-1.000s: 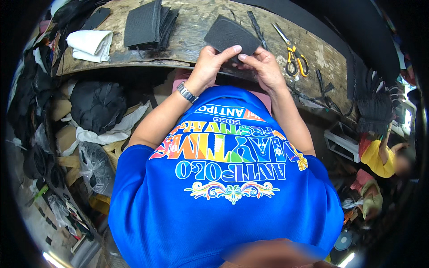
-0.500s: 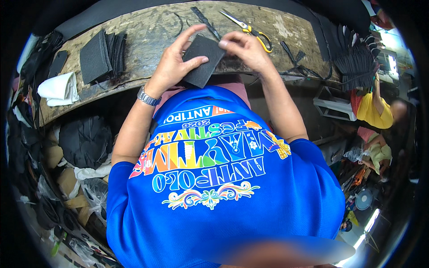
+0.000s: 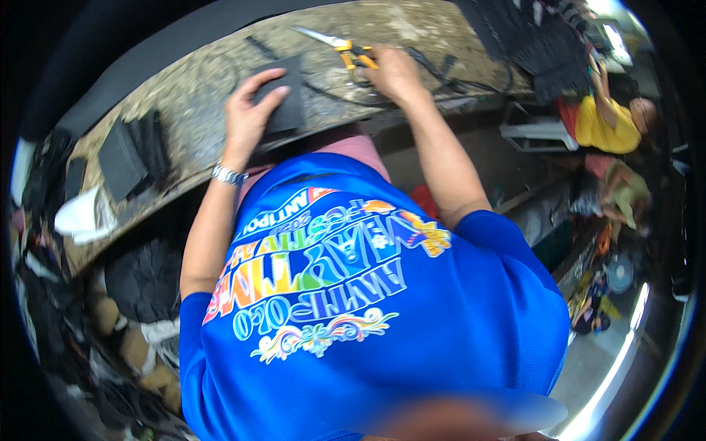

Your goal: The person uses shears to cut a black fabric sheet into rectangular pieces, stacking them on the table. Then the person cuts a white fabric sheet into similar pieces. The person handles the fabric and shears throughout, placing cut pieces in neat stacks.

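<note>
1. Head view: the left hand point(image 3: 248, 110) lies flat with its fingers spread wide, palm down on a dark square piece of material point(image 3: 283, 103), pressing it onto the worn, mottled surface point(image 3: 198, 110). A metal watch point(image 3: 229, 175) sits on that wrist.
2. Head view: the right hand point(image 3: 393, 73) reaches farther along the surface and rests on the yellow handles of a pair of scissors point(image 3: 346, 48). Its fingers curl over the handles; whether they pass through the loops or grip firmly, I cannot tell. The scissor blades point away from the hand, lying flat on the surface.
3. Head view: the dark piece sits near the front edge of the surface, just beside the scissors and between the two hands, partly hidden under the left palm.
4. Head view: a stack of dark cut pieces point(image 3: 132, 154) lies well apart on the left part of the surface, with a white cloth point(image 3: 84, 217) near its edge. Thin dark strips point(image 3: 441, 77) trail past the right hand.
5. Head view: the person wears a blue shirt point(image 3: 412, 323) with a colourful print. Another person in a yellow top point(image 3: 603, 125) sits far to the right.
</note>
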Demonstrator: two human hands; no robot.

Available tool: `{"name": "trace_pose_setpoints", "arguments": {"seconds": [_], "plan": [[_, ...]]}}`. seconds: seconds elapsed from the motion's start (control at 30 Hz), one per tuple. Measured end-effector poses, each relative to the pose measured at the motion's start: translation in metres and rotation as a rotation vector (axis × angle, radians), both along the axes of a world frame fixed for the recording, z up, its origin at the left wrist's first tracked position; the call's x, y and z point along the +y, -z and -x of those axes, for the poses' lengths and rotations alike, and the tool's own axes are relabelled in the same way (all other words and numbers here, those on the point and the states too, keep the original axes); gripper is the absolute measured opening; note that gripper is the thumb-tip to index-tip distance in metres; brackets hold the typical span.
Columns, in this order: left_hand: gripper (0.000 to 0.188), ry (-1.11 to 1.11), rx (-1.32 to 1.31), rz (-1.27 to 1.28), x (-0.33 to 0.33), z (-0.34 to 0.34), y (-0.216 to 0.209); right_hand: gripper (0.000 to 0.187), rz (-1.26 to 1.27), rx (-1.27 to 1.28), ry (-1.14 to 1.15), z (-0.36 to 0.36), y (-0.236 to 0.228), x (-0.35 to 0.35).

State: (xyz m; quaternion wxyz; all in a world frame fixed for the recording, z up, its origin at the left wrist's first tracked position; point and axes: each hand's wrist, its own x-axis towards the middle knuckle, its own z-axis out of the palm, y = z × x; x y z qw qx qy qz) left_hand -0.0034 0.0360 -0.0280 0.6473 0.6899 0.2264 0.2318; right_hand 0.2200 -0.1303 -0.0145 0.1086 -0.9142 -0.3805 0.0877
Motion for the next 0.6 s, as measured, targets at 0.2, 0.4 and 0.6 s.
{"name": "trace_pose_setpoints", "arguments": {"seconds": [0.2, 0.4, 0.6], "plan": [[0.017, -0.034, 0.062, -0.534, 0.009, -0.010, 0.019, 0.033, -0.045, 0.063, -0.004, -0.004, -0.004, 0.001], [0.015, -0.076, 0.077, -0.474, 0.012, -0.001, 0.028, 0.026, 0.026, 0.103, -0.034, -0.001, -0.012, 0.006], [0.020, -0.009, 0.120, -0.551, 0.007, -0.004, 0.030, 0.031, -0.023, 0.236, 0.021, -0.021, -0.012, 0.004]]}}
